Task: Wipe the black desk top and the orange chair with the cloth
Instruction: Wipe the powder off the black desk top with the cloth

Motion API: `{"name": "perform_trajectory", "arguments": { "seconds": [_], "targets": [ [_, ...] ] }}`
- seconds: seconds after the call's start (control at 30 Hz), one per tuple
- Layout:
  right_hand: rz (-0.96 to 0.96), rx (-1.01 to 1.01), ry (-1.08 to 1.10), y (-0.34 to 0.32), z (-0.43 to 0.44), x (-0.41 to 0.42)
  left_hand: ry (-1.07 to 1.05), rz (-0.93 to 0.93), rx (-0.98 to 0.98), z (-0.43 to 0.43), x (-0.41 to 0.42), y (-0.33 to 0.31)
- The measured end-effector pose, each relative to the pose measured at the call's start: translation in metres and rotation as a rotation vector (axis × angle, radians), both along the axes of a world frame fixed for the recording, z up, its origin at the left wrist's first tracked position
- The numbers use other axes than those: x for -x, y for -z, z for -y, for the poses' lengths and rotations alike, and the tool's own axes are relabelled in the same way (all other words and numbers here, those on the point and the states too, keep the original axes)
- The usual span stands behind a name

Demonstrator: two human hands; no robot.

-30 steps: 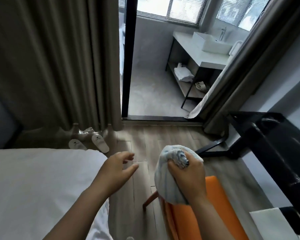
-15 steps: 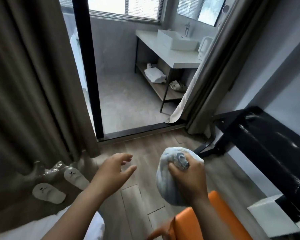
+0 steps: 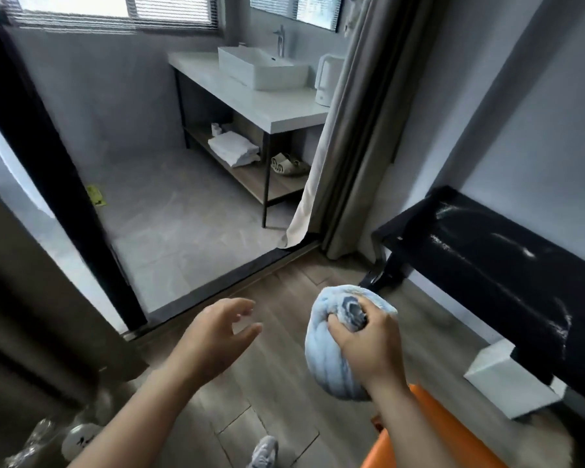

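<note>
Fingers [image 3: 343,327] of R hand [image 3: 368,346] clench round bunched pale-blue cloth [image 3: 325,363], held over wood floor [image 3: 284,393] at centre-right, just far-left of orange chair [image 3: 429,434] at near right edge; contact btwn cloth & chair can't be told. L hand [image 3: 213,336] hovers left of cloth, fingers loosely spread, gripping nothing. Along right wall runs black desk top [image 3: 493,261], apart from cloth, w/ pale streaks on it. White box [image 3: 500,380] sits low by its near end.
</note>
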State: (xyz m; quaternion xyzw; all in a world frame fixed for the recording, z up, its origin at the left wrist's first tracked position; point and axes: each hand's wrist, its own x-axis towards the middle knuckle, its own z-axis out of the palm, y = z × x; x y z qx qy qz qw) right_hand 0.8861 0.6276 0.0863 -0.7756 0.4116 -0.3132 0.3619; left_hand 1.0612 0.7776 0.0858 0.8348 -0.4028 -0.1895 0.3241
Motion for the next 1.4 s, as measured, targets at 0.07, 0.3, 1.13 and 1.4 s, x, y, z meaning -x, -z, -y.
{"name": "perform_trajectory", "arguments": {
  "seconds": [0.07, 0.3, 1.13, 1.4],
  "targets": [
    [0.027, -0.004, 0.022, 0.002, 0.029, -0.017, 0.030, 0.027, -0.012, 0.036, -0.022, -0.001],
    [0.037, 0.013, 0.154, 0.001, 0.122, -0.052, 0.191, 0.124, -0.060, 0.157, -0.076, -0.009],
    [-0.058, -0.074, 1.126, -0.008, 0.294, -0.021, 1.114, 0.074, -0.033, 0.540, -0.056, -0.014],
    [-0.053, -0.089, 1.187, 0.004, 0.378, 0.047, 1.178, 0.016, -0.043, 0.639, 0.021, 0.001]
  ]
}}
